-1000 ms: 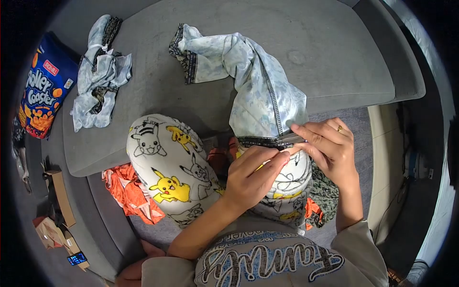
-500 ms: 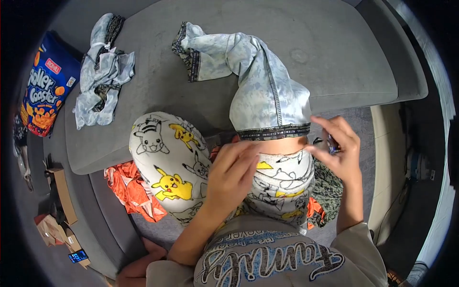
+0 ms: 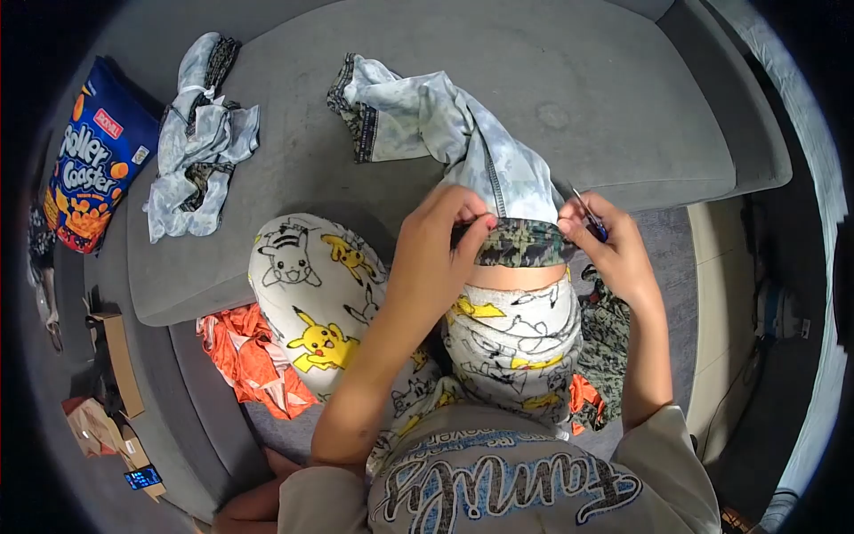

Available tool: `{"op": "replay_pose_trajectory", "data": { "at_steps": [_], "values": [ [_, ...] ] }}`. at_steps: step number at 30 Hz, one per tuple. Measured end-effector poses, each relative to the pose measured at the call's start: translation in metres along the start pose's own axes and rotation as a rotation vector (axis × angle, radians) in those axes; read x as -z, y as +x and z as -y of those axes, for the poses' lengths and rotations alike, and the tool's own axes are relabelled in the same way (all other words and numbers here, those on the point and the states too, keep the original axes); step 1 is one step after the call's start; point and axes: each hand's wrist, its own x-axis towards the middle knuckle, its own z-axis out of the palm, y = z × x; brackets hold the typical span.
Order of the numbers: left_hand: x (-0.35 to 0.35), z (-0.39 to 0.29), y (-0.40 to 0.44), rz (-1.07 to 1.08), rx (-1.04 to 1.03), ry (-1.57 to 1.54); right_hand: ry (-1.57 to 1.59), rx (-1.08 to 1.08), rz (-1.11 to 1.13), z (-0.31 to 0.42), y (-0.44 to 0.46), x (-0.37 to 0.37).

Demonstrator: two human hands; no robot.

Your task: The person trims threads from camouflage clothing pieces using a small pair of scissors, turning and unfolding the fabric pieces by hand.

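A pale blue mottled garment [image 3: 520, 182] is stretched over the person's raised knee, its dark camouflage-patterned hem [image 3: 525, 242] folded up on the near side. My left hand [image 3: 445, 227] pinches the left end of this hem between thumb and fingers. At the right end, my right hand [image 3: 614, 240] closes thumb and finger on the hem's edge. Tucked in the same right hand is a small pointed metal tool with a blue handle [image 3: 589, 214], which looks like thread snips; its lower part is hidden by fingers. A strip of bare skin shows below the hem.
The grey sofa [image 3: 640, 107] spans the far side. On its left lie a similar bundled garment [image 3: 200, 160] and a blue snack pillow [image 3: 98, 160]. Orange cloth [image 3: 253, 360] and camouflage cloth [image 3: 609, 347] lie low beside the legs. A lit phone [image 3: 142, 478] is at lower left.
Both hands have moved up onto the hem and now grip its two ends. The lettered waistband side is turned over, showing its camouflage side. The metal tool now points upward.
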Motion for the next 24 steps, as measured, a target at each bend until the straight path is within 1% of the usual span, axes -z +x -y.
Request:
{"op": "replay_pose_trajectory", "data": {
  "at_steps": [1,3,4,5,7,9,11,12,14,15,17,20,24],
  "values": [
    [-0.002,0.002,0.003,-0.129,-0.106,0.139,0.001,0.007,0.001,0.003,0.001,-0.001],
    [0.000,-0.006,-0.006,-0.168,-0.111,0.136,0.063,-0.112,-0.139,0.012,-0.006,-0.002],
    [0.000,-0.011,-0.012,-0.204,-0.116,0.127,0.180,-0.066,-0.186,0.012,-0.010,-0.005],
    [-0.002,-0.014,-0.017,-0.199,-0.108,0.126,0.181,-0.075,-0.183,0.012,-0.014,-0.005],
    [-0.007,-0.017,-0.023,-0.113,-0.094,0.196,-0.028,0.100,-0.198,0.013,-0.022,-0.001],
    [-0.012,-0.012,-0.025,-0.094,-0.104,0.245,-0.057,0.085,-0.159,0.021,-0.031,-0.001],
    [-0.015,-0.008,-0.027,-0.089,-0.091,0.225,-0.150,0.193,-0.152,0.030,-0.038,-0.010],
    [-0.015,-0.008,-0.027,-0.086,-0.088,0.221,-0.162,0.192,-0.140,0.031,-0.041,-0.015],
    [-0.013,-0.011,-0.029,0.016,0.023,0.076,-0.311,0.301,-0.167,0.028,-0.041,-0.019],
    [-0.013,-0.013,-0.030,0.016,0.026,0.076,-0.376,0.334,-0.169,0.027,-0.041,-0.021],
    [-0.013,-0.017,-0.035,0.024,0.137,-0.109,-0.412,0.366,-0.183,0.023,-0.039,-0.025],
    [-0.015,-0.014,-0.040,0.040,0.194,-0.192,-0.456,0.424,-0.171,0.023,-0.038,-0.026],
    [-0.016,-0.013,-0.044,0.010,0.194,-0.234,-0.509,0.508,-0.154,0.022,-0.034,-0.024]
  ]
}}
